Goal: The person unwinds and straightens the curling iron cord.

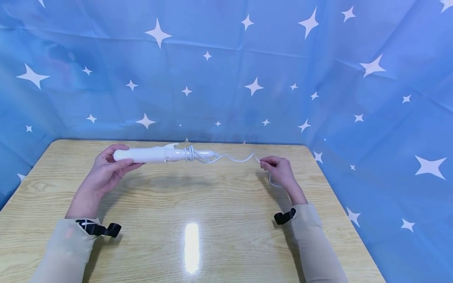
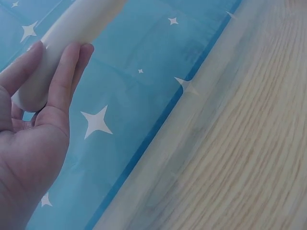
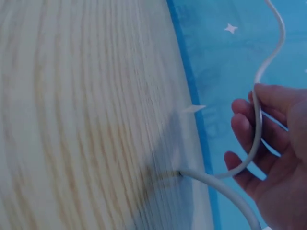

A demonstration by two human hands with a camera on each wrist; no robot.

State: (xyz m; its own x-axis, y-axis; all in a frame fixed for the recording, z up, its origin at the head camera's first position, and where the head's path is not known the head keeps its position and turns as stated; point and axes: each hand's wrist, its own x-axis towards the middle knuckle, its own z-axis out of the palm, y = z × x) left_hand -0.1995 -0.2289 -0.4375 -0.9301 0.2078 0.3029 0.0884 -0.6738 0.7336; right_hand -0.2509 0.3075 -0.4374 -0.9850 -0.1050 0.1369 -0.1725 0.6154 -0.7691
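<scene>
A white curling iron (image 1: 148,154) is held level above the table, its thick rounded end to the left and a small lever standing up near its middle. My left hand (image 1: 104,173) grips the thick end between thumb and fingers; in the left wrist view the white barrel (image 2: 67,38) rises out of that hand. Several turns of white cord (image 1: 191,153) are wound round the slimmer handle. From there the cord runs in loose waves to my right hand (image 1: 281,172), which pinches it. The right wrist view shows the cord (image 3: 258,129) passing over the fingers and looping below.
The wooden table (image 1: 152,236) lies under both hands, with a bright reflection near its front middle. A blue curtain (image 1: 212,70) with white stars hangs behind the table and along its sides. Black straps with small mounts (image 1: 102,229) sit on both wrists.
</scene>
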